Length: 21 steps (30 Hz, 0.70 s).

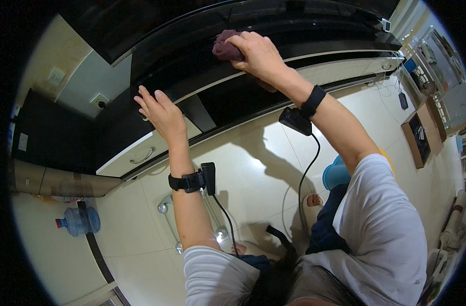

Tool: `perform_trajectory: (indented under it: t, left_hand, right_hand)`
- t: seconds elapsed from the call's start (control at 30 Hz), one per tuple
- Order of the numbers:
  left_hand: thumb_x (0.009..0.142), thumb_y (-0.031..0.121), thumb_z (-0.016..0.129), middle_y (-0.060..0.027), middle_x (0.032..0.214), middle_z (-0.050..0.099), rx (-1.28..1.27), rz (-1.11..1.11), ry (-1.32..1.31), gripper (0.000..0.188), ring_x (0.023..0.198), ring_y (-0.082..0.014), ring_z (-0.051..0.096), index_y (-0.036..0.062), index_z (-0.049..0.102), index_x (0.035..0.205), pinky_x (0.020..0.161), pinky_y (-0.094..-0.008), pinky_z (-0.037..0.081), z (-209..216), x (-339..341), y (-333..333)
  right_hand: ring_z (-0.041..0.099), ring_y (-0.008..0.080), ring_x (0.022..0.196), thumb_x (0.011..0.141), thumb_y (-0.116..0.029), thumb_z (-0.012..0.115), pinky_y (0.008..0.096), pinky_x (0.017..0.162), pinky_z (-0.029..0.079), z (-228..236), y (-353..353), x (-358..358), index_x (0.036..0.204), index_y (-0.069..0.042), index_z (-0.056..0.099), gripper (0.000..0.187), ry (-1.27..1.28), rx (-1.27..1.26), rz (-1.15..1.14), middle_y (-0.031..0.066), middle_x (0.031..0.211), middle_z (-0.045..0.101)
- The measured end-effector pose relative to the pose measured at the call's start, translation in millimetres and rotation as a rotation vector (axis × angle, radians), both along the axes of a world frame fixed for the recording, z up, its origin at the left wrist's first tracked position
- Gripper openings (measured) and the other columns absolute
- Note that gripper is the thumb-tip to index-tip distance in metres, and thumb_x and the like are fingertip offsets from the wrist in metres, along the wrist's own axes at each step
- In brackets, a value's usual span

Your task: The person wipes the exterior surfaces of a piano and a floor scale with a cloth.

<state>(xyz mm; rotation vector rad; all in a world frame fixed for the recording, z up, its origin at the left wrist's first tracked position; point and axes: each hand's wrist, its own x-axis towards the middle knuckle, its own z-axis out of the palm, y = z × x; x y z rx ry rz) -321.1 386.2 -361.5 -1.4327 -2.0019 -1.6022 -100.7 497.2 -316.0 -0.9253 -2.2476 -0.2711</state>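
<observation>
A bunched purple cloth (226, 47) is gripped in my right hand (258, 55), held against the glossy black top of a long low cabinet (166, 71). My left hand (163, 113) holds nothing; its fingers are stretched out, over the cabinet's front edge at the left. Below that hand is a white drawer front (141, 153) with a curved metal handle (150, 155). Each wrist carries a black strap with a small black box and a cable.
A large dark screen (97, 23) rises behind the cabinet. On the floor are a clear blue water bottle (81, 222) at left, a blue tub (336, 175) by my leg and an open cardboard box (425, 130) at right. A wall socket (100, 101) holds a plug.
</observation>
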Motion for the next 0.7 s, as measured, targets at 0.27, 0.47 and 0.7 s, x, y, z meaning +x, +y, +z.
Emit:
perform_trajectory:
  t: [0.27,0.47,0.7]
  left_hand:
    - [0.101,0.031,0.035,-0.0266,0.148,0.03,-0.032,-0.014,0.081,0.055,0.142,-0.0398,0.015,-0.0063,0.03,0.142,0.116,-0.0476,0.011,-3.7,2.2,-0.3]
    - [0.102,0.031,0.034,-0.026,0.146,0.033,-0.052,-0.014,0.098,0.054,0.141,-0.0404,0.018,-0.0057,0.032,0.141,0.115,-0.0483,0.013,-2.9,-0.1,-1.9]
    - [0.101,0.031,0.036,-0.0254,0.145,0.036,-0.052,0.003,0.104,0.052,0.14,-0.0401,0.02,-0.0038,0.034,0.14,0.114,-0.0489,0.015,-5.1,-2.7,-0.4]
  right_hand:
    - [0.058,0.0277,0.101,0.077,-0.031,0.072,0.047,0.082,0.046,5.2,54.8,-46.2,0.114,-0.014,0.06,0.042,-0.073,0.133,-0.35,0.0083,0.104,0.062]
    - [0.056,0.0274,0.108,0.074,-0.037,0.075,0.0498,0.089,0.042,6.4,34.9,-55.1,0.108,-0.01,0.063,0.045,-0.102,-0.082,-0.352,0.0101,0.109,0.062]
    - [0.061,0.0319,0.089,0.066,-0.021,0.077,0.0411,0.075,0.052,7.2,-22.5,-48.8,0.101,-0.007,0.061,0.04,0.044,-0.05,0.034,0.014,0.092,0.061]
